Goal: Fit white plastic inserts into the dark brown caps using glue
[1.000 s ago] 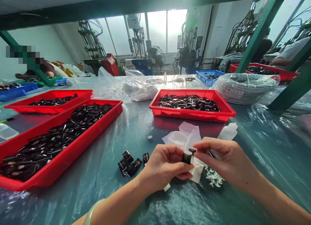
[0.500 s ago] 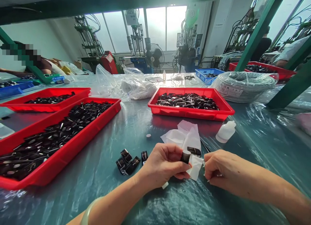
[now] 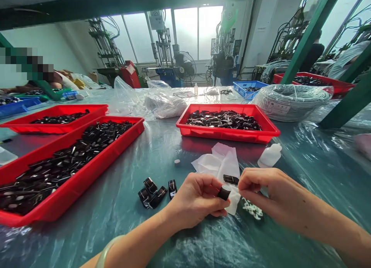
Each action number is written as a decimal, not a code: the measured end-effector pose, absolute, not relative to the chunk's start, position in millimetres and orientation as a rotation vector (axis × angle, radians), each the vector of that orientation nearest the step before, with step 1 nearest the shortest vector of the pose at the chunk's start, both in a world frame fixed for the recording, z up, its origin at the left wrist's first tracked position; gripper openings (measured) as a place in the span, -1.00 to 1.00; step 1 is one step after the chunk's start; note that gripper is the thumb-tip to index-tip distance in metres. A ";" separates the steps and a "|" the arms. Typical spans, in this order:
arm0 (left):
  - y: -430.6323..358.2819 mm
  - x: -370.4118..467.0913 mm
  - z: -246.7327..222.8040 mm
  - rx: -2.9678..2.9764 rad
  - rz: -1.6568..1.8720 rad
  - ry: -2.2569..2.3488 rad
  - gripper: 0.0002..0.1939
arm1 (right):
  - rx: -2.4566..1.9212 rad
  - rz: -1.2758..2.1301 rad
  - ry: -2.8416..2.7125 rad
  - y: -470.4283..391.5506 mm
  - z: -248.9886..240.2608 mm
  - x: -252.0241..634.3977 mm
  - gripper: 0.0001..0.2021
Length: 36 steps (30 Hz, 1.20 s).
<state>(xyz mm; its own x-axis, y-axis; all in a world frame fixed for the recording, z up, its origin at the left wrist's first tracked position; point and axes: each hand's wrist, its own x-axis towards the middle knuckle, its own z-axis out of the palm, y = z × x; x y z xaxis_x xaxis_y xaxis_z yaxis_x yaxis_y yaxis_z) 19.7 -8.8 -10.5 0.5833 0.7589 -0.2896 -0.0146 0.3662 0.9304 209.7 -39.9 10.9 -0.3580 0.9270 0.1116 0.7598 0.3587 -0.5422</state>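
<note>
My left hand (image 3: 199, 200) grips a small black plastic part (image 3: 223, 192) between thumb and fingers, its curved end facing right. Just right of it, my right hand (image 3: 261, 187) is pinched, thumb against fingers; whatever lies in the pinch is too small to make out. Below those fingers lies a heap of tiny white pieces (image 3: 252, 209). Behind the hands, another black part (image 3: 231, 179) rests on crumpled white paper (image 3: 216, 161). Several more black parts (image 3: 152, 193) lie left of my left hand.
Red trays of black parts stand at the left (image 3: 116, 146) and ahead (image 3: 228, 135). A white squeeze bottle (image 3: 269, 156) lies at the right, before a wrapped cable coil (image 3: 292, 102). A green post (image 3: 344, 106) rises at the right. Other people work at both sides.
My right hand has moved up and left from the white pieces, toward the black part, uncovering the heap. My left hand has shifted slightly right and tilted the part.
</note>
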 end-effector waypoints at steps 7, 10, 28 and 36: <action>-13.0 22.5 -11.7 1.125 0.601 0.807 -0.89 | -1.280 0.701 -1.949 -43.8 15.4 191.5 -0.84; -13.3 22.8 -11.0 1.150 0.595 0.810 -0.90 | -1.244 0.713 -1.957 -44.2 12.0 189.8 -0.83; -12.8 21.7 -15.1 1.121 0.624 0.816 -0.86 | -1.183 0.578 -1.991 -43.7 10.3 185.7 -0.83; -11.4 20.4 -12.5 1.105 0.632 0.821 -0.83 | -1.121 0.518 -2.014 -43.0 6.9 185.0 -0.85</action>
